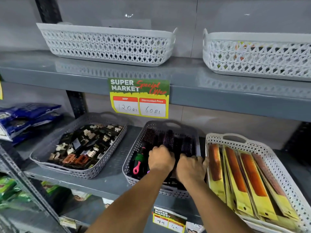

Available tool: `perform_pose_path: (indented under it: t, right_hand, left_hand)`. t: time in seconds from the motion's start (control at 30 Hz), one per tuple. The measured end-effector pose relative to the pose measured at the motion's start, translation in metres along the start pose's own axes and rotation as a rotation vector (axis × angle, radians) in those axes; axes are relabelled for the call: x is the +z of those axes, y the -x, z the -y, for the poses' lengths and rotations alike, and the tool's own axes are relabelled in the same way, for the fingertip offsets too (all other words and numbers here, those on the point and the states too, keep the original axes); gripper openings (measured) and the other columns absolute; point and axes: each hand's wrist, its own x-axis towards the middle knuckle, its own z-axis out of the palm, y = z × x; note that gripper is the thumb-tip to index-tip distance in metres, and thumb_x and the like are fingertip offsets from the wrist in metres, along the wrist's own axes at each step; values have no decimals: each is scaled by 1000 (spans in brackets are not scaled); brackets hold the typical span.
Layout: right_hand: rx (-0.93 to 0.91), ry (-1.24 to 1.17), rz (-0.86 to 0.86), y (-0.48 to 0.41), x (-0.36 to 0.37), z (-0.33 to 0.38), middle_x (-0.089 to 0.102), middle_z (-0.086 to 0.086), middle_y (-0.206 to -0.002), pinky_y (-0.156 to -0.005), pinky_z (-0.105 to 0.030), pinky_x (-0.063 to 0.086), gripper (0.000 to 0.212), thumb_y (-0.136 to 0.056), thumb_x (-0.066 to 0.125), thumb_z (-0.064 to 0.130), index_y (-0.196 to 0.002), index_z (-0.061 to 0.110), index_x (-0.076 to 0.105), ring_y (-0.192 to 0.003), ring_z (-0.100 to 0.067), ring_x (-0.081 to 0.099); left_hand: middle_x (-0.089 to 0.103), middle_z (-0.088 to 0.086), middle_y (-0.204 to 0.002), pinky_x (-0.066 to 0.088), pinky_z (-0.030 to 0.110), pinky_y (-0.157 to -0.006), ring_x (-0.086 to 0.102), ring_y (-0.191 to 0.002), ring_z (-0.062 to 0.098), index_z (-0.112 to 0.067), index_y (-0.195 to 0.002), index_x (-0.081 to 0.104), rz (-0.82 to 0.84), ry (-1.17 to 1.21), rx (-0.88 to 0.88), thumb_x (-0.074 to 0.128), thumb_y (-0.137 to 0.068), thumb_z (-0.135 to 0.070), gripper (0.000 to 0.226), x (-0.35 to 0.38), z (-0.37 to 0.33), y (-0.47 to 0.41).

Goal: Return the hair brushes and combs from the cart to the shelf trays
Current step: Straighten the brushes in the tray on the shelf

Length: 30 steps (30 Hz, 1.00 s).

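Three trays sit along the lower shelf [109, 180], and we read them left to right. First is the grey tray of hair clips [80, 147], which plays no part in our job. Next is the middle grey tray [134, 148], where the hair brushes [168, 140] lie packed with their bristled heads toward the back wall and their handles toward us, so their long axis runs front to back; one pink-handled brush [138, 163] lies along the tray's left side at a slight tilt. Both our hands are down inside this tray. Our left hand [160, 159] is curled knuckles-up over the dark handles, and our right hand [191, 168] is curled just beside it, close against the tray's right wall. We cannot tell whether either hand grips a handle or merely presses on the pile, since the fingers are hidden. Furthest right is the white tray [227, 137] of packaged combs [235, 169], their long axis also front to back, fanned slightly. We judge the brushes lie directly under and ahead of both hands, the left hand nearer the tray's centre, so any settling push should run along the handles toward the back.
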Motion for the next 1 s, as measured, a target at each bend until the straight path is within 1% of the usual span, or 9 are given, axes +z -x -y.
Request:
perform_pose_path:
  t: [0.1,0.2,0.27,0.43,0.57,0.67,0.77,0.9,1.0]
  right_hand:
    - [-12,40,-127,-5,-1,-10,63,-15,-115,-108,-57,11,40,-81,45,28,-119,33,58,-116,-36,45]
    - [12,13,-127,-13,-1,-20,59,-16,-120,-109,-57,11,53,-79,52,43,-131,33,48,-120,-37,41]
    - [18,-2,-125,-14,2,-22,60,-14,-120,-110,-57,10,54,-82,50,40,-134,28,45,-121,-36,41]
    - [20,-13,-143,-12,10,-22,67,-6,-107,-109,-56,10,27,-81,47,30,-101,24,65,-117,-30,44]
    - [8,20,-119,-12,7,-25,62,-3,-118,-110,-57,5,29,-81,47,34,-101,27,66,-127,-29,34]
    - [-34,22,-185,-11,9,-28,53,-7,-129,-110,-60,3,32,-79,51,34,-106,25,66,-133,-33,26]
    - [-188,-50,-286,-11,10,-21,50,-6,-138,-111,-60,6,43,-84,49,36,-125,24,56,-136,-33,29]
    - [-285,-119,-157,-7,16,10,41,-5,-148,-113,-56,6,57,-87,34,53,-136,26,42,-141,-28,24]
    - [-220,-129,-29,-4,24,23,27,-17,-153,-113,-56,8,69,-83,40,59,-140,21,35,-140,-34,24]
  left_hand:
    - [62,24,-115,47,44,-89,56,-109,43,-1,-107,59,66,-29,6,51,-85,-29,37,6,-4,-2]
    - [57,24,-123,45,44,-94,52,-115,42,0,-117,54,136,-81,5,53,-86,-29,42,10,-5,-4]
    - [55,24,-126,45,45,-96,51,-117,42,0,-120,51,175,-91,10,55,-84,-28,45,13,-6,-3]
    - [59,22,-122,46,47,-93,54,-113,42,-4,-114,55,160,-122,78,53,-86,-35,42,19,-4,-3]
    - [58,20,-120,44,47,-90,51,-111,41,-6,-111,60,58,-171,104,41,-92,-46,48,11,-3,-4]
    - [54,18,-121,42,47,-89,46,-111,39,-7,-112,57,-128,-267,140,44,-92,-33,35,-7,10,-16]
    - [46,19,-130,41,46,-98,42,-120,39,-5,-126,45,-61,-352,60,46,-88,-15,39,-21,34,-30]
    - [45,25,-140,39,45,-105,44,-127,40,2,-145,19,29,-412,2,42,-92,-10,59,-19,48,-32]
    - [55,24,-132,44,44,-101,52,-121,39,5,-144,18,-27,-423,35,42,-91,-7,59,-16,52,-35]
